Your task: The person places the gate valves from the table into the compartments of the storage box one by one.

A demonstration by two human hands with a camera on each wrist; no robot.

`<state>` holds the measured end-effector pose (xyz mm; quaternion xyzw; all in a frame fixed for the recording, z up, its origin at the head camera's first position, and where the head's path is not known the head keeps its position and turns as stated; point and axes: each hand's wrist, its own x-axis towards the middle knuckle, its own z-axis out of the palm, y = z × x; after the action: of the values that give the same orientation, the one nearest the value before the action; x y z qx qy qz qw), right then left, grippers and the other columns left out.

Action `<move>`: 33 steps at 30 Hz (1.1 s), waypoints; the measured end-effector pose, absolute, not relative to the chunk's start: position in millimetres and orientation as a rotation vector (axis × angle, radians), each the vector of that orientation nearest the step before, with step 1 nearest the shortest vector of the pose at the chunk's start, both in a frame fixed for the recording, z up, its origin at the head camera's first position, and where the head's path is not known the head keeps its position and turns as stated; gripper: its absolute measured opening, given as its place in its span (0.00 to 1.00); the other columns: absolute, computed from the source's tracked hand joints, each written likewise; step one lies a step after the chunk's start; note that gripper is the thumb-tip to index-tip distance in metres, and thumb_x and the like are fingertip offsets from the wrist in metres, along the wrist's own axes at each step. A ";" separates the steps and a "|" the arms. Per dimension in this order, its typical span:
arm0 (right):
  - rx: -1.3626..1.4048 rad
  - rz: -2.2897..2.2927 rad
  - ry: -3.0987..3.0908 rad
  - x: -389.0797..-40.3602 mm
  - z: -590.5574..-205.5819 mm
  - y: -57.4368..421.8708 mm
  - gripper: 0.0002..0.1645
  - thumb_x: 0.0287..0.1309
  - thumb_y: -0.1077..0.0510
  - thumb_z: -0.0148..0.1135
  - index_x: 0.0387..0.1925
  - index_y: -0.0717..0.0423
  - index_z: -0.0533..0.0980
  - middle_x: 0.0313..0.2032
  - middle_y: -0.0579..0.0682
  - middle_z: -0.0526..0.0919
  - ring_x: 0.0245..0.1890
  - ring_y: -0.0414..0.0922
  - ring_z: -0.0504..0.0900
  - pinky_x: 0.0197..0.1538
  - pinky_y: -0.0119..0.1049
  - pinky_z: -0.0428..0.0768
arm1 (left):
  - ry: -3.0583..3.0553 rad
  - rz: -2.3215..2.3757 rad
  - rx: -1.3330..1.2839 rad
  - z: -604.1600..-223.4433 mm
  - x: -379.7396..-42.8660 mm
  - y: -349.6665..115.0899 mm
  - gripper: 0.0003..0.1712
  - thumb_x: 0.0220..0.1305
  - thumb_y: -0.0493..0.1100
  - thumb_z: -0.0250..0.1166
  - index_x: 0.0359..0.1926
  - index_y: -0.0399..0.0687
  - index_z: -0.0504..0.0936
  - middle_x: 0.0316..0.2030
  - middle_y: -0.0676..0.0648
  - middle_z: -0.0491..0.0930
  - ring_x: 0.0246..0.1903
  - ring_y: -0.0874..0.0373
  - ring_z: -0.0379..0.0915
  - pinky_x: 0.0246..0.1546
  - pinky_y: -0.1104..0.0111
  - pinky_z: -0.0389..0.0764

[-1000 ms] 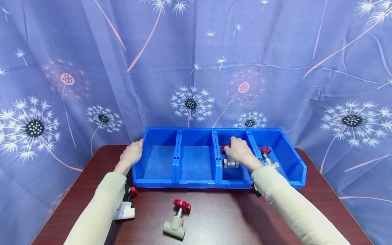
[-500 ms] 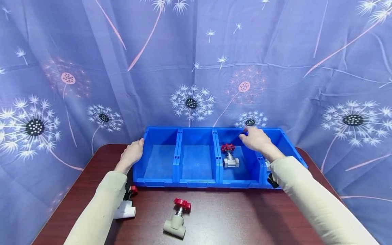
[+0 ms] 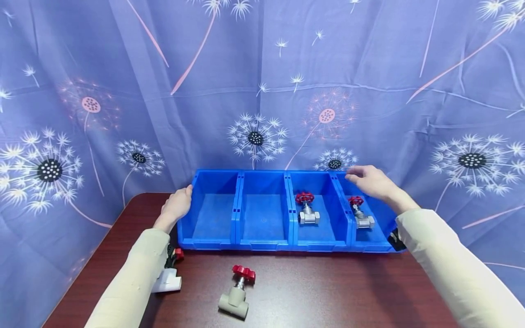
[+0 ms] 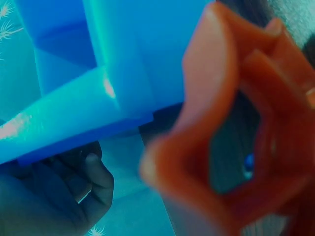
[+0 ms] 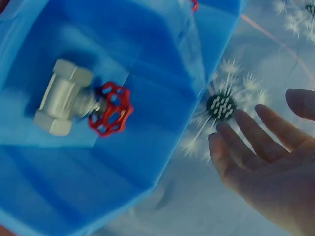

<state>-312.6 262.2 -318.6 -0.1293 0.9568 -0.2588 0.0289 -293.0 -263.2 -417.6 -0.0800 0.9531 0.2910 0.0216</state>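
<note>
A row of blue storage bins (image 3: 262, 247) stands on the table. My left hand (image 3: 176, 206) holds the leftmost bin at its outer side wall, and the left wrist view shows its fingers (image 4: 98, 179) bent beneath the rim. My right hand (image 3: 371, 181) hovers over the rightmost bin, holding nothing; the right wrist view has its fingers (image 5: 266, 132) extended and spread. A metal gate valve (image 3: 362, 218) with a red handwheel lies in that rightmost bin. Another metal valve (image 3: 309, 214) with a red handwheel lies in the bin beside it.
A beige valve (image 3: 235, 300) with a red handwheel lies on the table (image 3: 311, 287) before the bins. A white pipe fitting (image 3: 168, 282) is partly hidden by the left sleeve. A red-orange handle (image 4: 211, 64) looms close in the left wrist view. Patterned curtain (image 3: 262, 82) hangs behind.
My right hand has let go of the metal valve in the third bin and moved right, over the rightmost bin. My left hand has stayed at the bin's left side.
</note>
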 end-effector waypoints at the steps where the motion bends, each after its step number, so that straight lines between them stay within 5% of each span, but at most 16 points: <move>1: -0.402 -0.802 2.951 -312.6 -318.7 267.3 0.30 0.73 0.45 0.49 0.61 0.66 0.71 0.57 0.69 0.74 0.58 0.66 0.71 0.56 0.64 0.69 | 2.956 0.902 -0.248 -418.0 -292.7 -263.3 0.42 0.77 0.62 0.24 0.71 0.36 0.62 0.66 0.31 0.65 0.60 0.28 0.62 0.54 0.37 0.64; 18: -0.268 -1.195 2.770 -317.3 -347.9 356.5 0.32 0.75 0.50 0.47 0.62 0.76 0.64 0.59 0.76 0.69 0.57 0.68 0.72 0.53 0.53 0.77 | 3.054 0.886 -0.276 -422.0 -288.3 -263.3 0.44 0.76 0.63 0.24 0.62 0.36 0.72 0.58 0.29 0.72 0.54 0.29 0.69 0.48 0.38 0.69; 26: -0.196 -1.244 2.773 -315.2 -361.9 376.0 0.31 0.74 0.55 0.48 0.61 0.81 0.63 0.55 0.78 0.72 0.48 0.54 0.82 0.47 0.43 0.81 | 3.080 0.905 -0.274 -417.1 -286.5 -265.1 0.32 0.77 0.60 0.33 0.41 0.42 0.76 0.35 0.38 0.76 0.42 0.36 0.74 0.39 0.46 0.70; 33: -0.131 -1.194 2.813 -316.1 -368.5 384.3 0.32 0.74 0.52 0.48 0.60 0.80 0.65 0.49 0.74 0.77 0.40 0.50 0.84 0.43 0.39 0.83 | 3.057 0.911 -0.216 -411.8 -277.2 -268.4 0.27 0.77 0.60 0.38 0.42 0.44 0.73 0.29 0.44 0.73 0.31 0.46 0.71 0.33 0.55 0.65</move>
<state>-316.1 384.3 -368.5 -0.0427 0.9188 -0.3901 0.0414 -277.2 -268.4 -411.8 -0.0676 0.9558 0.2847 -0.0277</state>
